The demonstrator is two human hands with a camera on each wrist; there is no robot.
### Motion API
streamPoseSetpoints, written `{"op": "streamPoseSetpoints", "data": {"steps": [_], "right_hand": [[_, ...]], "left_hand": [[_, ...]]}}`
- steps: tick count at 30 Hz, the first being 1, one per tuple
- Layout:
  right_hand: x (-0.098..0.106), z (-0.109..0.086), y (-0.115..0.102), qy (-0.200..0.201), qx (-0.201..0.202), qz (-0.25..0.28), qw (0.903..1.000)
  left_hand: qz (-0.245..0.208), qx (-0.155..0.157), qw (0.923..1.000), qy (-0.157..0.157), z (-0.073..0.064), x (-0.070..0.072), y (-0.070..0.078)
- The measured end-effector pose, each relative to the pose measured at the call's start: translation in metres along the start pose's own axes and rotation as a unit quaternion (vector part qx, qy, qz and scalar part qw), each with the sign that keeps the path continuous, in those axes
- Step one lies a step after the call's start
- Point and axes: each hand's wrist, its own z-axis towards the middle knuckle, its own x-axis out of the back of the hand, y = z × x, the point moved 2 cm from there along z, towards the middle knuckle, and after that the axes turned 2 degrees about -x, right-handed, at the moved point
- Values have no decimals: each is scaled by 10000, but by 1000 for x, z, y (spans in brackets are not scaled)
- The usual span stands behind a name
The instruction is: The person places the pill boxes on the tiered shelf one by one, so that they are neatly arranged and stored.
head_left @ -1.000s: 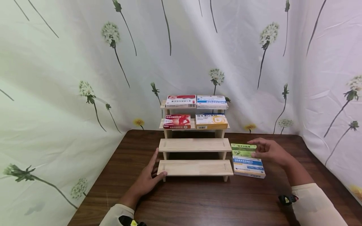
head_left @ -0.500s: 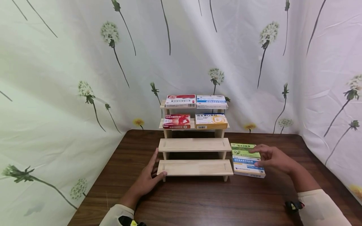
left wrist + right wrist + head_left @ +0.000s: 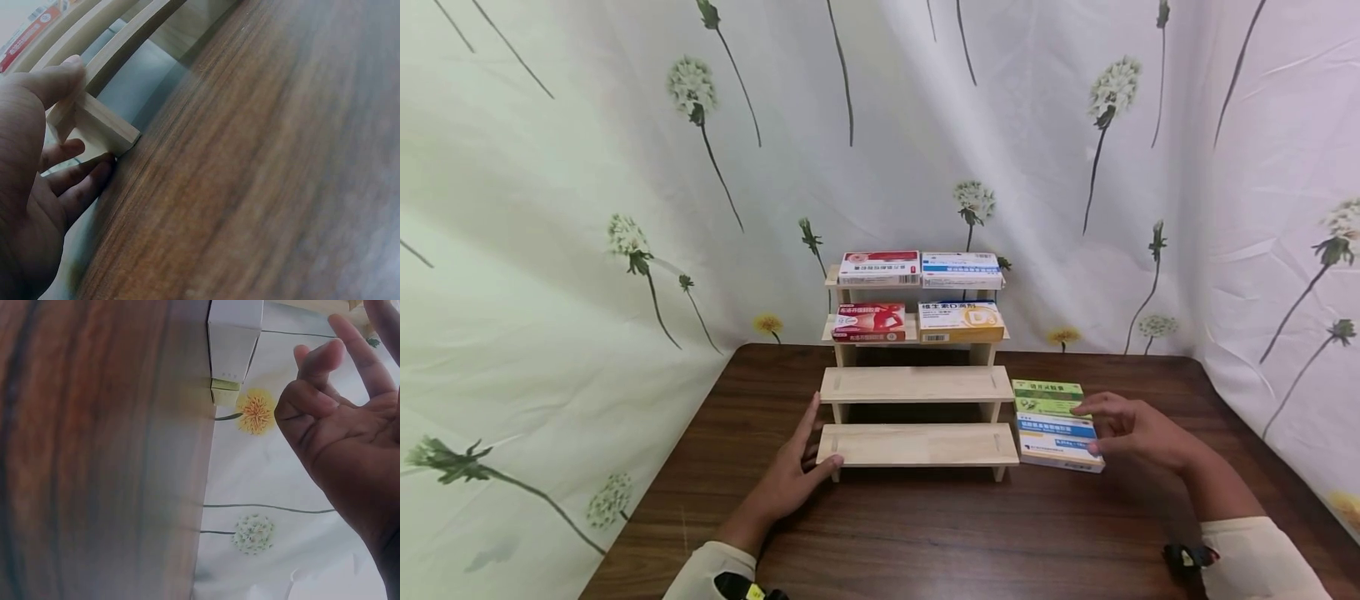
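My left hand [image 3: 786, 479] rests against the left end of a stepped wooden display rack [image 3: 917, 446]. Its thumb touches the lowest shelf, and its other fingers lie loosely along the side; in the left wrist view, fingertips [image 3: 105, 164] reach down beside the wooden leg. On the rack's right, a green medicine box [image 3: 1045, 397] and a blue-and-white medicine box [image 3: 1056, 442] lie side by side on the table. Over their right edges hovers my right hand [image 3: 1153, 433], thumb and index finger apart, nothing between them. Its remaining fingers bend inward in the right wrist view.
A red-and-white box [image 3: 880, 268] and a white-blue box [image 3: 962, 271] sit on the top shelf. Below them are a red box [image 3: 870, 322] and a yellow-and-white vitamin D box [image 3: 960, 322]. A flower-print curtain [image 3: 895, 167] hangs behind the dark wooden table [image 3: 910, 542].
My right hand has drawn back from over the green box, toward me and slightly right, to beside the blue-and-white box. The left hand and the boxes stay in place.
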Motion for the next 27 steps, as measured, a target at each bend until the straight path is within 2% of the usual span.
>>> {"op": "streamPoseSetpoints", "data": {"steps": [14,21,27], "right_hand": [[-2,-5,14,-48,-215,138,9997],[-7,-8,25,-162,16,163,9997],[-5,-4,29,-111,89,34,9999]], "left_hand": [[-85,-186,9998,7,0,1,2],[-11,-35,10000,-62,-1,-3,-4],[-53,-98,9999,87,0,-2,-2]]}}
